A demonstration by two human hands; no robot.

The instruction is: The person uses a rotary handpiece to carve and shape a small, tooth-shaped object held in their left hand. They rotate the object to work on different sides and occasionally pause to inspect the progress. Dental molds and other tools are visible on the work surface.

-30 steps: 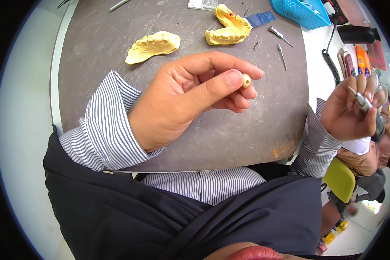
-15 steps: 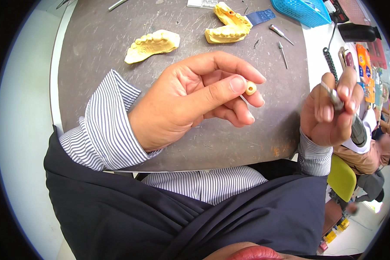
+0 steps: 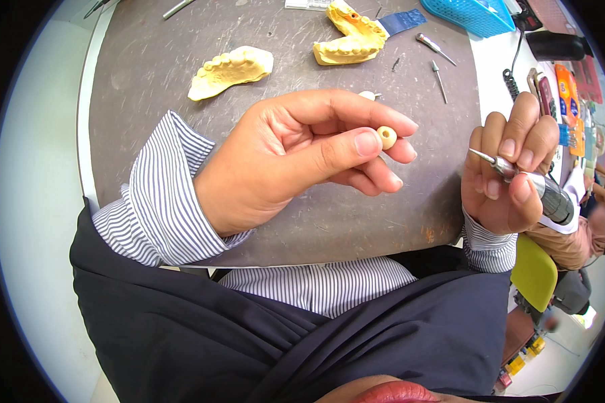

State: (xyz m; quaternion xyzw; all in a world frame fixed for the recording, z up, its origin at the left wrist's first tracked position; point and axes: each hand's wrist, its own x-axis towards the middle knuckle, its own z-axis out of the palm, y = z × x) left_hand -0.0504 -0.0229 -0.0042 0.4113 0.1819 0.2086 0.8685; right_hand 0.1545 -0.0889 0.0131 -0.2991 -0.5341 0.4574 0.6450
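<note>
Between the thumb and fingers of my left hand (image 3: 296, 154) is a small cream dental crown (image 3: 387, 138) with a round hole facing up. My right hand (image 3: 507, 158) grips a silver and dark grey rotary handpiece (image 3: 544, 195), its thin pointed bur (image 3: 480, 155) aimed left toward the crown and well apart from it. Beyond my left hand lies a yellow plaster dental model (image 3: 232, 70) with a row of teeth. A second, arch-shaped plaster model (image 3: 349, 50) sits farther right. A pale small piece with a pin (image 3: 368, 95) shows just behind my left fingers.
Two loose burs or small tools, one with a dark handle (image 3: 437, 49) and one grey-tipped (image 3: 439, 80), lie at the table's (image 3: 356, 235) far right. A blue strip (image 3: 402, 23), a blue basket (image 3: 474, 17) and a coiled black cord (image 3: 511, 84) are near them. People sit off to the right.
The handpiece has turned, so its bur now points left, and my right fingers have shifted along it. My left hand still pinches the crown, with its hole turned slightly more upward.
</note>
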